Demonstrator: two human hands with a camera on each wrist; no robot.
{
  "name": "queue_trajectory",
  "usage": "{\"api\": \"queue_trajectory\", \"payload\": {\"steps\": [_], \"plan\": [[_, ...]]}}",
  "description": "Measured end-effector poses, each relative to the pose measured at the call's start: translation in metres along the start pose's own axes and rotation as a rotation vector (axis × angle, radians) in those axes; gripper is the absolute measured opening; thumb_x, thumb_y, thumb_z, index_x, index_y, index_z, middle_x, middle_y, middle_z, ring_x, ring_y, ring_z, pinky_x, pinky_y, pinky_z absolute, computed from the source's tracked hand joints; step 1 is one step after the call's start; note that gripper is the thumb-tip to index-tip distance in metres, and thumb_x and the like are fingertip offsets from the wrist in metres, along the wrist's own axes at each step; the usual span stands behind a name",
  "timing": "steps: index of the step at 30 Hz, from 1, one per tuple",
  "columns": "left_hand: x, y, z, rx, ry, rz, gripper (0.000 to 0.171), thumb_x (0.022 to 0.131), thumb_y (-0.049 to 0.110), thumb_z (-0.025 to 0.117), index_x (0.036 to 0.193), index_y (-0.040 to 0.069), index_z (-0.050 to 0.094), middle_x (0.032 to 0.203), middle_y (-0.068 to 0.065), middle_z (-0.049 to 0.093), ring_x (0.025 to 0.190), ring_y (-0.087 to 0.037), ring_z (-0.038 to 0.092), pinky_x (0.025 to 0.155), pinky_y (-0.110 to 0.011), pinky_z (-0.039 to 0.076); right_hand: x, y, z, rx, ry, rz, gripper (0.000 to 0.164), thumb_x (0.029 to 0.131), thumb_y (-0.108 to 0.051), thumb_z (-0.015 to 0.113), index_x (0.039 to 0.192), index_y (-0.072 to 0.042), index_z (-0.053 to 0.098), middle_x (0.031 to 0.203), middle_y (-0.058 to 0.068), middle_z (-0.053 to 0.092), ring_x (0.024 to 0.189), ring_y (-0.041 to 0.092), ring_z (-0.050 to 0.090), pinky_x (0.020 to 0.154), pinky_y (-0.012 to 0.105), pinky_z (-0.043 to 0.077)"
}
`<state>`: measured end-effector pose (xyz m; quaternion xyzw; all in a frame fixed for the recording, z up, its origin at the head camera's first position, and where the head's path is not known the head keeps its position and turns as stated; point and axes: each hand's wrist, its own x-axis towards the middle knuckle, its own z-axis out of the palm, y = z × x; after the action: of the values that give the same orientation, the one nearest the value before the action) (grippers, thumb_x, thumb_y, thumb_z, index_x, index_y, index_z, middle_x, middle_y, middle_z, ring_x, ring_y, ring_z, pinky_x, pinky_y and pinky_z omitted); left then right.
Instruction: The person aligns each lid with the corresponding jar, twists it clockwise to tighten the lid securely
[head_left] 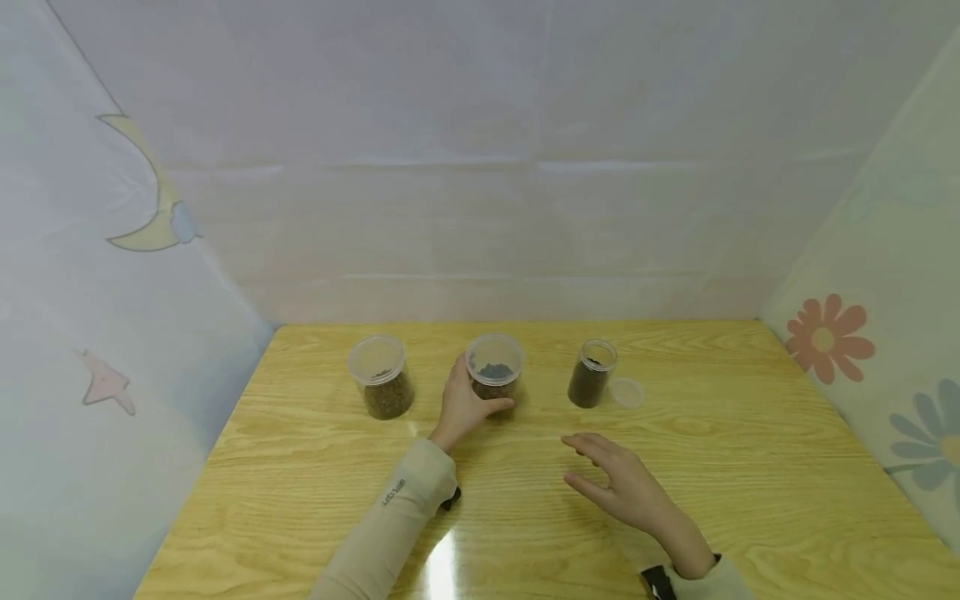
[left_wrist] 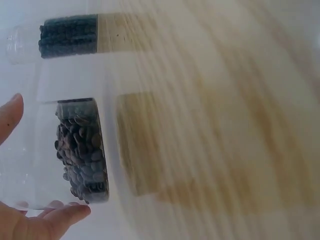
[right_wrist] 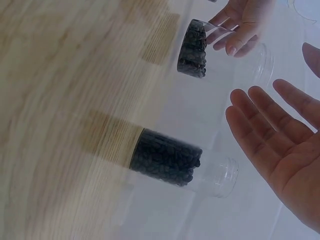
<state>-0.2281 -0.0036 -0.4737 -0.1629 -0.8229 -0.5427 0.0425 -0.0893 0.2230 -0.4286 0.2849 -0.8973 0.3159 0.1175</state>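
With thumb and fingers spread around its side, my left hand (head_left: 462, 406) grips the middle clear jar (head_left: 497, 375), which stands upright. Dark bean-like pieces (left_wrist: 82, 150) fill the lower part of this jar in the left wrist view. My right hand (head_left: 626, 492) hovers over the table, fingers extended and thumb apart, holding nothing. Beyond it stands a narrower clear jar (head_left: 588, 383), mostly full of similar dark pieces. The right wrist view shows the right palm (right_wrist: 305, 175) facing the jars, apart from them.
Another wide clear jar (head_left: 386, 392), partly filled with brownish-dark pieces, stands left of my left hand. A small round translucent lid (head_left: 627, 392) lies flat beside the narrow jar. The wooden table (head_left: 300, 483) ends at a pale backdrop (head_left: 480, 208), with decorated side panels.
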Motion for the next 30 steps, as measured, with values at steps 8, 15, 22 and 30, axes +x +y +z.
{"api": "queue_trajectory", "payload": {"steps": [8, 15, 22, 30], "plan": [[0.001, -0.001, 0.003, 0.018, 0.003, -0.024, 0.096, 0.064, 0.015, 0.084, 0.139, 0.005, 0.025, 0.131, -0.019, 0.038, 0.120, -0.034, 0.038, 0.098, -0.045, 0.035, -0.001, 0.000, 0.000, 0.003, 0.004, 0.007, 0.041, 0.082, -0.013, 0.068, 0.119, 0.000, 0.056, 0.114, 0.014, 0.059, 0.089, 0.025, 0.062, 0.067, 0.030, 0.053], [0.001, -0.001, 0.001, 0.003, -0.015, -0.060, 0.099, 0.064, 0.015, 0.084, 0.141, 0.008, 0.021, 0.135, -0.019, 0.038, 0.122, -0.032, 0.039, 0.097, -0.044, 0.037, -0.003, 0.001, 0.000, 0.017, -0.004, 0.028, 0.041, 0.083, -0.014, 0.067, 0.120, 0.000, 0.056, 0.116, 0.017, 0.058, 0.093, 0.032, 0.061, 0.068, 0.035, 0.053], [0.001, 0.003, -0.001, -0.004, -0.041, -0.099, 0.103, 0.064, 0.016, 0.084, 0.142, 0.011, 0.018, 0.135, -0.016, 0.038, 0.123, -0.031, 0.038, 0.098, -0.046, 0.034, -0.004, 0.000, 0.000, 0.034, -0.020, 0.037, 0.040, 0.084, -0.014, 0.066, 0.121, -0.001, 0.055, 0.117, 0.015, 0.058, 0.092, 0.029, 0.061, 0.067, 0.036, 0.053], [-0.002, 0.006, -0.007, -0.011, -0.070, -0.157, 0.109, 0.063, 0.024, 0.084, 0.144, 0.011, 0.013, 0.137, -0.013, 0.036, 0.125, -0.030, 0.037, 0.099, -0.045, 0.034, -0.003, -0.002, -0.001, 0.028, -0.028, 0.047, 0.039, 0.084, -0.015, 0.065, 0.119, -0.001, 0.056, 0.117, 0.013, 0.057, 0.093, 0.028, 0.061, 0.068, 0.037, 0.053]]}}
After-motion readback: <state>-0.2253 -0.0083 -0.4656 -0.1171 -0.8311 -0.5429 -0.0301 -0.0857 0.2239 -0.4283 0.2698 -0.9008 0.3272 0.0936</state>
